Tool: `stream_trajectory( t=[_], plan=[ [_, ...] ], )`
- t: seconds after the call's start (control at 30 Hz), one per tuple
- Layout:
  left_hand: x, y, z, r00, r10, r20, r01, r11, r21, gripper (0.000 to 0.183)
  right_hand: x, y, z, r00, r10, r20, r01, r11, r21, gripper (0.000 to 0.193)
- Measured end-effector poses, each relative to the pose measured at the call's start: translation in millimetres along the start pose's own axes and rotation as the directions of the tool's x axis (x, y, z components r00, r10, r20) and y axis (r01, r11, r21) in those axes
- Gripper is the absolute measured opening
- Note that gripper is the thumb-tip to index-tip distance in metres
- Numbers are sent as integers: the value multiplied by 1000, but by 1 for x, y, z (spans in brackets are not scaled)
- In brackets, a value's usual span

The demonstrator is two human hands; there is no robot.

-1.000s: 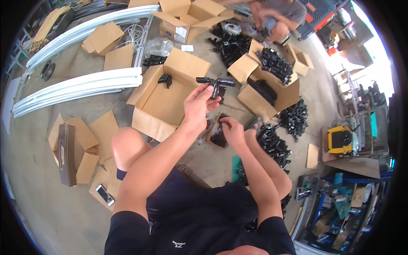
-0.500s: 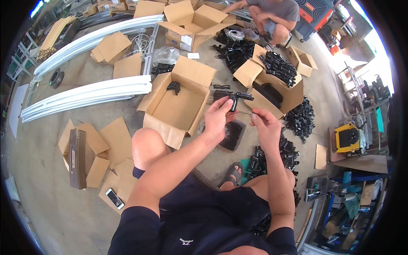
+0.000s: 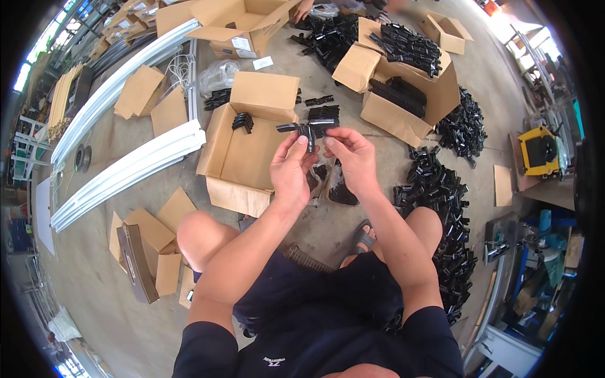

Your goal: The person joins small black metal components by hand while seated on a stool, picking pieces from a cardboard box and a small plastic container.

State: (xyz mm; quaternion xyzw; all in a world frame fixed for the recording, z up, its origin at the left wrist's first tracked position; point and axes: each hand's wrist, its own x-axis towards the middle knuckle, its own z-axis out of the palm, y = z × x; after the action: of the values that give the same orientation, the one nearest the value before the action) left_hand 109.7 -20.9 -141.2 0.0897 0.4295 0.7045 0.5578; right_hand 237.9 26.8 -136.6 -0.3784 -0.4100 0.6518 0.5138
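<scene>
In front of me, my left hand pinches a black T-shaped plastic fitting between thumb and fingers. From the other side, my right hand is closed, thumb against fingertips, close beside the fitting. Whatever those fingertips hold is too small to make out, and I cannot tell if they touch the fitting. Just beyond it, a row of similar black fittings lies on the floor, partly covered. Below my hands stands a small open box with dark contents, half hidden.
An open cardboard box on the left holds a few black fittings. Another carton at right is loaded with them. Loose fittings heap beside my right leg. White metal profiles lie left. Someone's hand shows at the top.
The view has shifted. My right hand has moved in to the fitting; earlier it was apart, pinching a thin strip-like thing. The fitting has turned in my left hand.
</scene>
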Motion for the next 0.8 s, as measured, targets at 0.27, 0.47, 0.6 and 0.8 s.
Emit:
stream_trajectory(
  t=[0.27,0.47,0.6,0.8],
  plan=[
    [9,-4,8,999,50,5,-50,999,3,30,14,6,11,994,101,-29,-97,989,109,15],
    [8,-3,14,998,66,11,-66,998,8,32,18,9,11,993,113,-37,-105,979,175,13],
    [6,-5,13,997,71,11,-72,997,35,32,16,11,13,989,127,-77,-114,981,157,11],
    [4,-2,15,995,95,28,-96,995,40,30,13,9,14,993,93,-78,-86,993,86,11]
  ],
)
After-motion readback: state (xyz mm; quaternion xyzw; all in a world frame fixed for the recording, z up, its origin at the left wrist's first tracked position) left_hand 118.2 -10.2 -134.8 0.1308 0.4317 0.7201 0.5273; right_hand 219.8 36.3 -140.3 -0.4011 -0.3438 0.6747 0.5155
